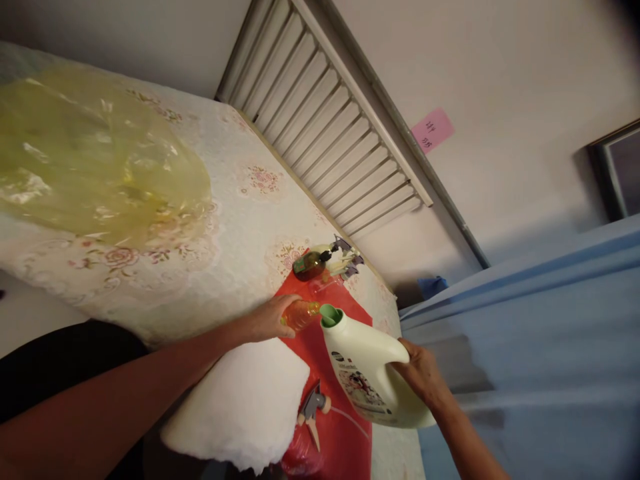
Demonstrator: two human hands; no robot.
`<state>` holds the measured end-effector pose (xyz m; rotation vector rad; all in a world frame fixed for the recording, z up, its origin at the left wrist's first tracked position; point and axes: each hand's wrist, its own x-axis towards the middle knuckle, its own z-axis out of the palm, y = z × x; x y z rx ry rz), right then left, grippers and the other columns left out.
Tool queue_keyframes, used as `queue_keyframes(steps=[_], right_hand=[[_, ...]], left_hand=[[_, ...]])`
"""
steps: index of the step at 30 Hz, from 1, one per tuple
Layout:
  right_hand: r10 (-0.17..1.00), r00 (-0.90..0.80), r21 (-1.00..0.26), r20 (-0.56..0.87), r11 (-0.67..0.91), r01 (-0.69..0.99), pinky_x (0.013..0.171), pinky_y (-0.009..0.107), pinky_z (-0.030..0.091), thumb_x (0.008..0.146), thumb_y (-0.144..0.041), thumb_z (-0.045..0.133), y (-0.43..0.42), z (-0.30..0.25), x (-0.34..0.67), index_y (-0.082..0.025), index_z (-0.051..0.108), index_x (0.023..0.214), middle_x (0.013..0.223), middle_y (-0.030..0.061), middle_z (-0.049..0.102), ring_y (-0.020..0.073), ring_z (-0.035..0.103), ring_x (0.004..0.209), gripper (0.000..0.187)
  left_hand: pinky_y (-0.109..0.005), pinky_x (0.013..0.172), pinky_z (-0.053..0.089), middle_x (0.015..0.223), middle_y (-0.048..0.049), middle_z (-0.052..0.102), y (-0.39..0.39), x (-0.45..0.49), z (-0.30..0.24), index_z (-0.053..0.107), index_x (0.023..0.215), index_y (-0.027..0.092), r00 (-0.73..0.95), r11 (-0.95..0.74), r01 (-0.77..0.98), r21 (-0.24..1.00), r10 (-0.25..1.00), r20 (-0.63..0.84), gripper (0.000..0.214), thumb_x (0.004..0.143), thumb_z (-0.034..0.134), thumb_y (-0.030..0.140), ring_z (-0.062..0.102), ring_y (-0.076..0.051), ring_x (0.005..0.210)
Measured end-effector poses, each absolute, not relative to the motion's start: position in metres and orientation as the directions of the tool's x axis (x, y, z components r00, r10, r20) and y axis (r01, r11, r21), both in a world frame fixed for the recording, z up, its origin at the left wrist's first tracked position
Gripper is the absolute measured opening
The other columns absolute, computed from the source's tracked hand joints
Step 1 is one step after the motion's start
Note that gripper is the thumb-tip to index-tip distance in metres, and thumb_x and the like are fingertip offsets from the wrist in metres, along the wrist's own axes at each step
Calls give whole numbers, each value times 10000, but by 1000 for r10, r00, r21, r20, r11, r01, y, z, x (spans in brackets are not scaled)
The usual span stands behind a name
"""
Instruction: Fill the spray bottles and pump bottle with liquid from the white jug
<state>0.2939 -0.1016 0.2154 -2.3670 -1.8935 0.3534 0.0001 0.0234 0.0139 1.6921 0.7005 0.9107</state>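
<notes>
Jug [367, 373]: pale smooth plastic, rounded; bottle [303, 315]: translucent, amber.

- Pale tabletop [235, 227] here, patterned with pink flower sprays
- See-through yellow plastic bag [95, 153], puffed up, over toward one end
- Red sheet [307, 353], lying nearer the other end

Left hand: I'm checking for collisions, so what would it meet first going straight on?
Beyond the small bottle it holds, the left hand would probably meet the green-mouthed jug first; depth is unclear.
</notes>
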Motion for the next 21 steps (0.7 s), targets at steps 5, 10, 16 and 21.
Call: queue_keyframes(steps=[5, 10, 16, 21], right_hand=[[977, 172, -155, -127, -191, 969, 555, 239, 395, 752, -339, 543, -100, 219, 296, -192, 567, 678, 620, -19, 618, 187, 587, 649, 167], [977, 170, -124, -126, -186, 975, 561, 240, 404, 767, -346, 532, -100, 221, 294, -192, 574, 682, 626, -15, 631, 192, 599, 657, 181], [980, 146, -134, -131, -164, 977, 585, 254, 432, 782, -355, 528, -98, 224, 291, -187, 608, 710, 664, 3, 665, 208, 618, 683, 199], [979, 155, -122, -134, -172, 978, 591, 255, 447, 782, -357, 531, -98, 226, 291, -191, 610, 702, 684, 7, 688, 216, 635, 693, 200]], left_hand=[[-388, 918, 471, 1193, -59, 617, 23, -2, 15, 518, 1268, 248, 540, -294, 35, 955, 810, 230, 691, 613, 739, 258, 582, -287, 1087], [-382, 931, 464, 1216, -52, 610, 22, -3, 18, 512, 1275, 253, 552, -292, 29, 956, 802, 228, 695, 617, 735, 253, 578, -285, 1107], [-384, 970, 441, 1268, -72, 599, 23, -1, 18, 516, 1273, 221, 544, -292, 30, 956, 807, 229, 708, 603, 742, 258, 571, -300, 1140], [-391, 962, 444, 1257, -64, 600, 22, -3, 18, 501, 1284, 233, 556, -303, 28, 953, 797, 237, 708, 616, 733, 271, 564, -301, 1137]])
